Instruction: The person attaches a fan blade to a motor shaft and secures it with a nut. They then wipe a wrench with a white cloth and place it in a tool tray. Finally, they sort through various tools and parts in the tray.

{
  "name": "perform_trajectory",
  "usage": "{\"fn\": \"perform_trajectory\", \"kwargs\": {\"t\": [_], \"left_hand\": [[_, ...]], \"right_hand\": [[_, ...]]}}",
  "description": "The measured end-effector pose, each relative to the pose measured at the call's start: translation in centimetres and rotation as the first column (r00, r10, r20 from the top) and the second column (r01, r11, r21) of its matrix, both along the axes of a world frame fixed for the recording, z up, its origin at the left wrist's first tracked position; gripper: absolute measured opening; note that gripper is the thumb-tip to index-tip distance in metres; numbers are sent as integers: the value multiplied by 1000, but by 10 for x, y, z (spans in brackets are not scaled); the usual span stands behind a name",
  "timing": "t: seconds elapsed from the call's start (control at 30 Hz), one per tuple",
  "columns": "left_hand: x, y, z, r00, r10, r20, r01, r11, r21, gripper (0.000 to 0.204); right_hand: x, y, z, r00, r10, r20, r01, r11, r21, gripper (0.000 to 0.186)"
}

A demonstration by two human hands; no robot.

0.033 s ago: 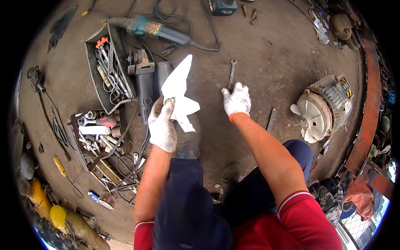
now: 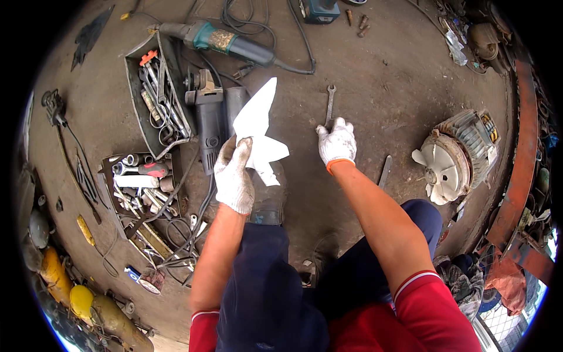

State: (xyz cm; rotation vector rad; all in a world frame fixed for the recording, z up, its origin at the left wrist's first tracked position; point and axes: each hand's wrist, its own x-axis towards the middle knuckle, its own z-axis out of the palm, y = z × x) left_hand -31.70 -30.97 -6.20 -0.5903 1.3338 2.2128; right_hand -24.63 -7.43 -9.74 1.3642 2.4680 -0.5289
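My left hand (image 2: 234, 179), in a soiled white knit glove, pinches a crumpled white sheet (image 2: 253, 115), paper or cloth, between thumb and fingers. The sheet's pointed folds stick out above and to the right of the glove. To the right, my gloved right hand (image 2: 338, 142) has its fingers curled over the near end of a wrench (image 2: 331, 101). The open jaw of that wrench points away from me, and its handle's lower end is hidden under the fingers. A flat metal strip (image 2: 385, 171) lies on the floor to the right of my right forearm.
Left of my hands lie an angle grinder (image 2: 209, 117), a long metal tray of wrenches (image 2: 130, 82) and a second box of sockets and tools (image 2: 109, 182). A teal grinder (image 2: 240, 47) with its cord lies beyond. At right stands a motor with a white fan (image 2: 440, 170).
The whole view has shifted slightly, so everything sits a little farther right. Both hands keep their grips on the white sheet and the wrench.
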Motion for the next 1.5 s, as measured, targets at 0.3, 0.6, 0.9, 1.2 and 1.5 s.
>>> {"fn": "perform_trajectory", "kwargs": {"t": [0.3,0.6,0.9,1.2,1.5], "left_hand": [[15,27,-5,980,-114,161,99,990,100,48],[17,58,17,990,-128,54,130,990,-49,30],[-8,42,90,951,118,285,-203,935,292,31],[-32,0,105,168,-632,-756,-53,760,-647,36],[-39,-16,118,-111,-799,-592,147,576,-804,27]], "right_hand": [[0,-31,36,785,-294,-546,-74,830,-553,16],[-3,-83,86,837,-386,-387,-153,514,-844,16],[-3,-77,189,899,-294,-323,-102,577,-810,15],[7,-19,212,743,504,-439,-637,734,-236,10],[0,6,268,582,544,-605,-786,567,-246,16]]}}
